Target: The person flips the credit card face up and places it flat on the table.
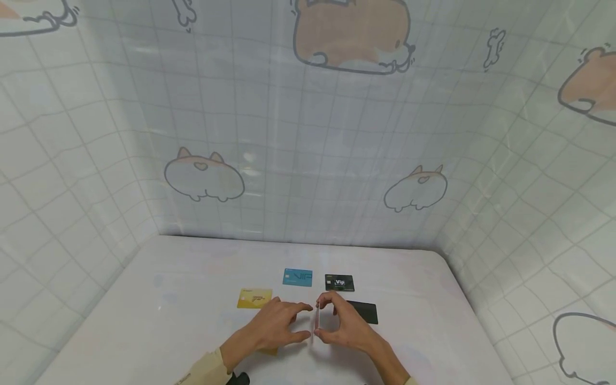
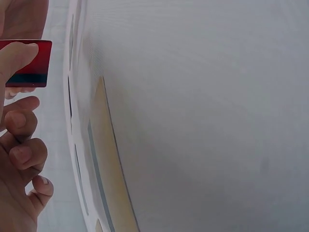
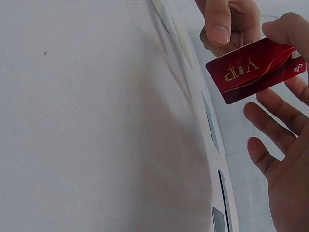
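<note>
My right hand (image 1: 348, 323) pinches a red VIP card (image 3: 256, 72) between thumb and fingertips. In the head view the card stands on edge, seen almost side-on, above the white table (image 1: 197, 272). Facing it from the left is my left hand (image 1: 276, 323), thumb and fingers spread apart with nothing between them. Its fingertips come close to the card. The left wrist view shows the card's back with a dark stripe, partly covered by a thumb. Gold VIP lettering and a chip mark the side seen in the right wrist view.
Beyond the hands lie a yellow card (image 1: 254, 298), a blue VIP card (image 1: 297, 277) and a black Vip card (image 1: 339, 282). A plain black card (image 1: 367, 312) is partly hidden by my right hand, a gold card (image 1: 269, 351) by my left. Patterned sheeting (image 1: 313, 187) encloses the table.
</note>
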{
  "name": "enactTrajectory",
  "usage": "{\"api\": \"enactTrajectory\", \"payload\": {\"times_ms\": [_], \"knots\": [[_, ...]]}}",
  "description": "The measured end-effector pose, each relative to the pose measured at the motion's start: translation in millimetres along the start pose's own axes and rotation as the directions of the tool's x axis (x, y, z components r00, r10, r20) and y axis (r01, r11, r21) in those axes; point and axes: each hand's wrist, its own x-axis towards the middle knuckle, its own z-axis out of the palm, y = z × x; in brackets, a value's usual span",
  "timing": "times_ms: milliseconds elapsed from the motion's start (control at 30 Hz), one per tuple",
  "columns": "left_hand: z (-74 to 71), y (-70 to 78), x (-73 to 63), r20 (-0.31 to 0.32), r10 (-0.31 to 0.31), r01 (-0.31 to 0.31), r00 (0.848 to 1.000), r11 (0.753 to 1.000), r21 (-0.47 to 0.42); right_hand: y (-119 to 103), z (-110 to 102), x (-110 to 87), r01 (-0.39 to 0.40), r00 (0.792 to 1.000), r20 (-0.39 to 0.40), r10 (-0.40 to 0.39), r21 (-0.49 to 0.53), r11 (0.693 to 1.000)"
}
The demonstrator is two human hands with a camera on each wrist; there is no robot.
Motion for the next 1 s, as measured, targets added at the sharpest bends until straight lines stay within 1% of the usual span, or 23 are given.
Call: {"api": "enactTrajectory", "payload": {"times_ms": [100, 167, 300, 433, 533, 667, 767, 1000], "knots": [[-0.6, 0.2, -1.3, -0.004, -0.005, 0.005, 1.000, 1.000, -0.011, 0.7, -0.1, 0.1, 0.008, 1.000, 0.008, -0.008, 0.018, 1.000], [-1.0, 0.4, -2.1, -0.006, -0.008, 0.008, 1.000, 0.999, -0.036, 0.8, -0.6, -0.1, 0.015, 1.000, 0.011, -0.016, 0.029, 0.999], [-1.4, 0.0, -3.2, -0.015, -0.004, 0.003, 1.000, 0.992, -0.126, 2.5, -0.8, -0.1, 0.054, 0.999, 0.003, -0.054, 0.021, 0.998], [-3.3, 0.8, -5.4, -0.027, 0.008, -0.015, 1.000, 0.969, -0.245, 5.1, -0.8, -0.3, 0.085, 0.996, -0.005, -0.085, 0.002, 0.996], [-5.2, 2.3, -6.5, -0.016, -0.003, -0.002, 1.000, 0.943, -0.332, 6.0, -0.7, -0.8, 0.085, 0.996, -0.009, -0.085, -0.005, 0.996], [-6.4, 3.5, -7.1, 0.004, -0.018, 0.018, 1.000, 0.912, -0.411, 5.1, -1.2, -1.9, 0.078, 0.997, -0.010, -0.078, -0.027, 0.997], [-6.5, 3.8, -7.6, 0.006, -0.016, 0.017, 1.000, 0.899, -0.437, 4.0, -2.1, -3.0, 0.062, 0.998, -0.010, -0.063, -0.048, 0.997], [-5.0, 3.4, -8.4, 0.003, -0.039, 0.036, 0.999, 0.886, -0.462, 3.1, -4.9, -5.0, -0.008, 1.000, 0.002, 0.008, -0.079, 0.997]]}}
